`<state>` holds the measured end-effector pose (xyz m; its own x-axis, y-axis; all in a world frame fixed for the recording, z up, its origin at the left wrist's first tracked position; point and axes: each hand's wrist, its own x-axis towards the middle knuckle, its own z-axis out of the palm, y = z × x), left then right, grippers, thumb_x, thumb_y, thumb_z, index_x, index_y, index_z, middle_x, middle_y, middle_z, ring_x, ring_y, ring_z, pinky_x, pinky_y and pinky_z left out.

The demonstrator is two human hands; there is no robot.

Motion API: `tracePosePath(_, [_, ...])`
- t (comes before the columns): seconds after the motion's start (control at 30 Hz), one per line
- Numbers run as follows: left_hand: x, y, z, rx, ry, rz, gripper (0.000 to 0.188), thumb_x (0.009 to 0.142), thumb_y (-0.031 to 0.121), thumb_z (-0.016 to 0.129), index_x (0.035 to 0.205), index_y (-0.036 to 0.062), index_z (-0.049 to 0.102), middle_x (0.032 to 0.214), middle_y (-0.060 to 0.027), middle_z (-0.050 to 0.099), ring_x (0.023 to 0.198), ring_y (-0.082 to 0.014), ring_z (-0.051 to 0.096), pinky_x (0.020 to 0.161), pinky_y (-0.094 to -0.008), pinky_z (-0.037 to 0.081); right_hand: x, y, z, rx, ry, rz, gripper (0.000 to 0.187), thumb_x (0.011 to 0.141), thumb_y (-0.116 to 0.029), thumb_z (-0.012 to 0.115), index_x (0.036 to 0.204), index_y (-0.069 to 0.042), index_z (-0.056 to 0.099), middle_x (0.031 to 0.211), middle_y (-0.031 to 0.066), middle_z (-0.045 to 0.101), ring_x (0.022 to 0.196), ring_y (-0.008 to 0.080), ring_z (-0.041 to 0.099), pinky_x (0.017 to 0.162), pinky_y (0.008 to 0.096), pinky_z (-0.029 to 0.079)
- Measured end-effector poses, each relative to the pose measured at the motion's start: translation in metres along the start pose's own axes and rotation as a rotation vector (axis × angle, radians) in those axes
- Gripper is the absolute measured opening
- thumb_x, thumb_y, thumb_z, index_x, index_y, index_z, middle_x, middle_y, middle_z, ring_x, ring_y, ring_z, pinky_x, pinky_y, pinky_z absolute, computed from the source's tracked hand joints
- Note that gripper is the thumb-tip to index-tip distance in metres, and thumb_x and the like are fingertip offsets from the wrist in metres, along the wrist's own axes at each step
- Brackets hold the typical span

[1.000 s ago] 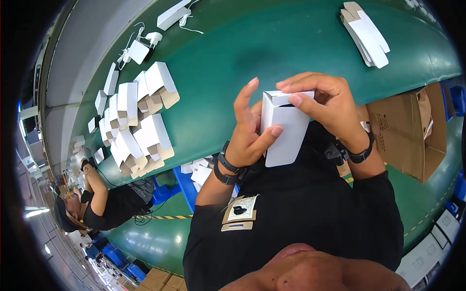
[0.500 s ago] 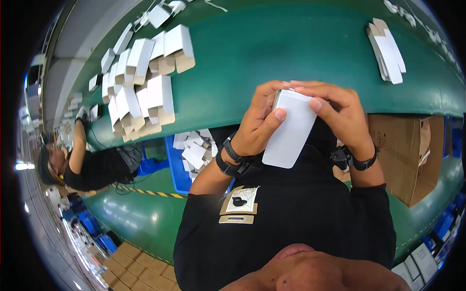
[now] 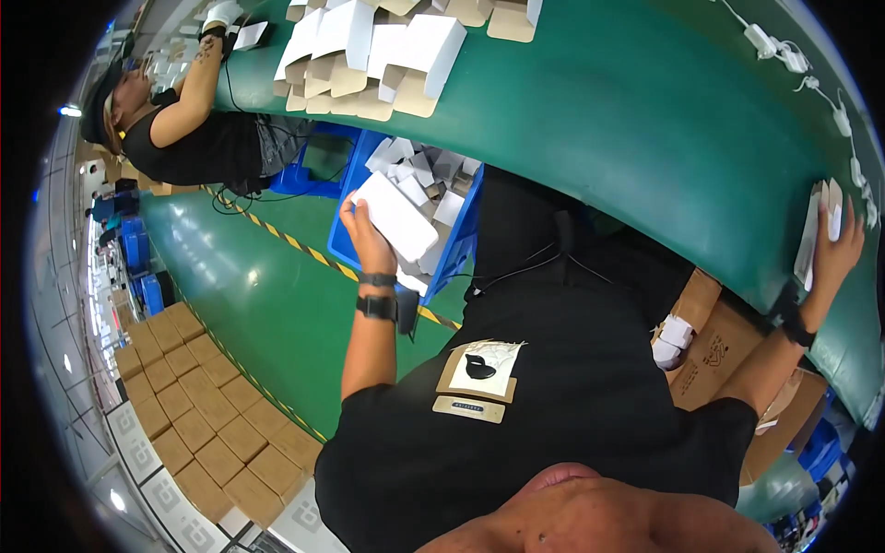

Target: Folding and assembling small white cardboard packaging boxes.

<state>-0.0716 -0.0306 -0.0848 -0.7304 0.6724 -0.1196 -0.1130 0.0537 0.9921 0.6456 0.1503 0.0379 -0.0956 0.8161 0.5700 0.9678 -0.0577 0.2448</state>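
Note:
My left hand (image 3: 369, 241) is closed on one end of a white carton (image 3: 398, 217), tilted over a blue bin (image 3: 343, 230). White card pieces (image 3: 449, 205) fill that bin. Far to the right, my right hand (image 3: 837, 251) has its thumb and fingers around the edge of flat white cartons (image 3: 811, 238) stacked on the green tabletop (image 3: 590, 111). Part of that stack is hidden by the hand. Formed white cartons with open brown flaps (image 3: 355, 55) are grouped at the table's far left.
A brown cardboard box (image 3: 719, 355) stands under the table at right. White cables with plugs (image 3: 779, 46) run along the far edge. A co-worker (image 3: 198, 138) is at the left. Brown boxes (image 3: 217, 396) are piled on the floor behind a striped line.
My hands have parted from the carton they both held. The left carried it leftward over the bin, and the right reached out to the flat cartons. The view has turned.

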Motion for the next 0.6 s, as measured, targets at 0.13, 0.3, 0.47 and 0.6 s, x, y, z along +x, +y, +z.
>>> tracePosePath(0.13, [0.068, -0.136, -0.144, 0.239, 0.311, -0.54, 0.043, 0.091, 0.028, 0.061, 0.126, 0.0093, 0.045, 0.099, -0.0112, 0.06, 0.09, -0.0202, 0.06, 0.072, -0.0375, 0.052, -0.028, 0.077, 0.061, 0.141, -0.308, 0.187, 0.06, 0.092, -0.044, 0.06, 0.137, -0.004, 0.051, 0.14, 0.0214, 0.049, 0.131, 0.0384, 0.044, 0.107, 0.0449, 0.036])
tracePosePath(0.3, [0.077, -0.191, -0.221, 0.427, 0.617, -0.319, 0.03, 0.086, 0.022, 0.064, 0.108, 0.003, 0.063, 0.099, -0.0106, 0.066, 0.095, -0.0252, 0.06, 0.084, -0.0428, 0.051, -0.044, 0.041, 0.048, 0.352, -0.621, 0.32, 0.083, 0.089, -0.059, 0.058, 0.14, 0.006, 0.044, 0.149, 0.0267, 0.036, 0.142, 0.0371, 0.029, 0.116, 0.0392, 0.024])
tracePosePath(0.47, [0.058, -0.023, -0.02, 0.292, -0.05, 0.19, 0.016, 0.1, 0.018, 0.048, 0.104, 0.0044, 0.056, 0.084, -0.0057, 0.06, 0.071, -0.0125, 0.054, 0.061, -0.0249, 0.044, -0.05, -0.011, -0.002, 0.176, -0.491, 0.333, 0.058, 0.093, -0.048, 0.058, 0.129, -0.003, 0.057, 0.123, 0.0227, 0.062, 0.112, 0.0396, 0.06, 0.096, 0.0409, 0.047])
tracePosePath(0.6, [-0.017, 0.085, 0.083, 0.235, -0.57, 0.546, 0.009, 0.097, 0.007, 0.054, 0.103, 0.0011, 0.055, 0.081, -0.0078, 0.06, 0.069, -0.0135, 0.057, 0.062, -0.0238, 0.046, -0.055, -0.067, -0.021, -0.21, -0.043, 0.119, 0.04, 0.095, -0.036, 0.058, 0.114, -0.001, 0.064, 0.112, 0.024, 0.064, 0.101, 0.042, 0.062, 0.087, 0.0451, 0.05])
